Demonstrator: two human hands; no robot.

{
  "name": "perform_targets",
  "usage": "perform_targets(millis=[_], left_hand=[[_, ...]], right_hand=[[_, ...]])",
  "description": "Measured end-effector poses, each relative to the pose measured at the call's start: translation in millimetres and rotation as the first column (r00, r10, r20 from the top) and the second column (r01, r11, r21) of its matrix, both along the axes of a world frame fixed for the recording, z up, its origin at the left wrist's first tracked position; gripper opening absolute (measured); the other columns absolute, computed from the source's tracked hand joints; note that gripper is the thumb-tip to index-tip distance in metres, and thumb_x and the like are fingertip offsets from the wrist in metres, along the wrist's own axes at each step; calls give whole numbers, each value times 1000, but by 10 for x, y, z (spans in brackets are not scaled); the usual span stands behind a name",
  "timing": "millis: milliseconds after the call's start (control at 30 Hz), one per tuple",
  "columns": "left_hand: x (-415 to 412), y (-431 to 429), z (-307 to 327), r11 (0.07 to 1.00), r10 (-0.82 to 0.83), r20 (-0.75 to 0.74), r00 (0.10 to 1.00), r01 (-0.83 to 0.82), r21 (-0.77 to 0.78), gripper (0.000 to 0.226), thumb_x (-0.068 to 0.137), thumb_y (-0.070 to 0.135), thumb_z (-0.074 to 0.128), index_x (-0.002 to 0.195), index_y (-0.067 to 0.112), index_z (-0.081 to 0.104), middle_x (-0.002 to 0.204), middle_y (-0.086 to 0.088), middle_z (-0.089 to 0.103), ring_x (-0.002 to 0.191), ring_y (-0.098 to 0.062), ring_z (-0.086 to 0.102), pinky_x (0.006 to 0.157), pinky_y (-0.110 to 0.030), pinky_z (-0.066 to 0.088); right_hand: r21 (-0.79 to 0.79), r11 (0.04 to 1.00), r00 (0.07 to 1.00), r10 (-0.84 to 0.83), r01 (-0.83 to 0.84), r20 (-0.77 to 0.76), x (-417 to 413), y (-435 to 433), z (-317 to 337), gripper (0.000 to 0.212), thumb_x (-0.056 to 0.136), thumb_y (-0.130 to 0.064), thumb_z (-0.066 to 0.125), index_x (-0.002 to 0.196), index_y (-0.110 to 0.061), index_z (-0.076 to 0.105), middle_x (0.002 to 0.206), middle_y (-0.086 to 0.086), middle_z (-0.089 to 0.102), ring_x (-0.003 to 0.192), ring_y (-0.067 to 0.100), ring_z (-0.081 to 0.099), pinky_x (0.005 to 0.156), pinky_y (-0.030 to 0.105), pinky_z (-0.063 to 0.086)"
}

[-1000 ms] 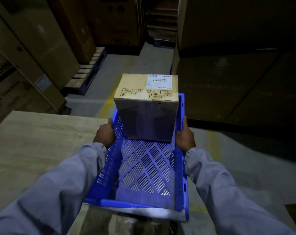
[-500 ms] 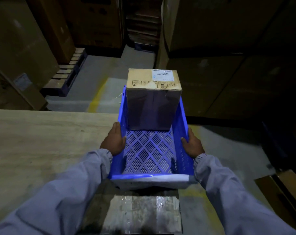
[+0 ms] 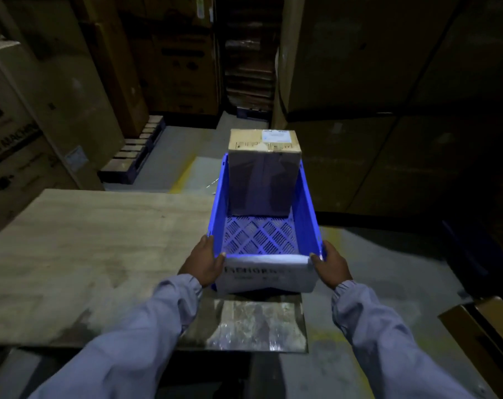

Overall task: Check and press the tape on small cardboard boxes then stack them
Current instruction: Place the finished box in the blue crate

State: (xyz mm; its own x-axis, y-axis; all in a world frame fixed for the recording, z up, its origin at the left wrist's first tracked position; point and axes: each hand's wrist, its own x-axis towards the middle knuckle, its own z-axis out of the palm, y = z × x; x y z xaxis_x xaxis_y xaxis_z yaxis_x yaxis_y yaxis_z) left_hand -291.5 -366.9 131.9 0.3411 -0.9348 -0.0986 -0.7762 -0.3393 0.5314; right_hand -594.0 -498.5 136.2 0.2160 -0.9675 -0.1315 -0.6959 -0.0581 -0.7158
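A small cardboard box [image 3: 264, 174] with a white label on top stands upright at the far end of a blue perforated plastic crate [image 3: 309, 220]. My left hand [image 3: 205, 262] grips the crate's near left corner, thumb over the rim. My right hand [image 3: 331, 264] grips the near right corner the same way. The crate sits out in front of me beside the wooden table, above a tape-wrapped box [image 3: 259, 323] whose glossy top shows below it.
A pale wooden table [image 3: 86, 254] fills the left. Large cardboard cartons [image 3: 37, 110] stand at the left and right, with a pallet [image 3: 135, 151] on the floor between. Another open carton [image 3: 486, 326] lies at the lower right. Concrete floor with yellow lines runs ahead.
The crate with the box has moved away from me and my hands have slid from its side walls back to its near corners. The taped box underneath has come into view.
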Motion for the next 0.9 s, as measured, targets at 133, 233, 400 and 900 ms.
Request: perform_targets(millis=[133, 233, 400, 900], left_hand=[[-374, 612, -73, 999, 35, 84, 996, -37, 13, 90, 82, 62, 24, 143, -2, 36, 151, -29, 30, 141, -41, 27, 117, -43, 25], [-634, 1152, -137, 995, 54, 110, 992, -63, 82, 83, 83, 53, 34, 148, 0, 30, 157, -26, 18, 145, -38, 19, 118, -41, 21], [-878, 2037, -278, 980, 66, 88, 994, -81, 180, 85, 83, 53, 31, 151, 2, 23, 160, -23, 9, 148, -36, 11, 119, -37, 15], [-903, 4719, -982, 874, 446, -66, 893, -418, 249, 72, 101, 45, 38, 155, 7, 8, 163, -12, 3, 150, -25, 7, 121, -33, 11]], right_hand=[[-46, 997, 997, 57, -55, 43, -242, 520, -51, 54, 89, -21, 66, 136, -7, 45, 134, 15, 54, 122, 34, 53, 91, 31, 39], [-39, 995, 993, 94, -91, 75, -358, 1000, -211, 65, 84, -28, 68, 140, -8, 42, 138, 14, 50, 123, 30, 51, 89, 25, 36], [103, 973, 978, 206, -208, 35, -448, 1830, -480, 75, 87, -24, 68, 149, -7, 29, 154, 12, 34, 138, 27, 38, 107, 27, 29], [239, 793, 817, 576, -560, 3, 470, 4134, -722, 72, 90, -26, 67, 149, -10, 29, 151, 12, 38, 139, 29, 38, 108, 32, 31]])
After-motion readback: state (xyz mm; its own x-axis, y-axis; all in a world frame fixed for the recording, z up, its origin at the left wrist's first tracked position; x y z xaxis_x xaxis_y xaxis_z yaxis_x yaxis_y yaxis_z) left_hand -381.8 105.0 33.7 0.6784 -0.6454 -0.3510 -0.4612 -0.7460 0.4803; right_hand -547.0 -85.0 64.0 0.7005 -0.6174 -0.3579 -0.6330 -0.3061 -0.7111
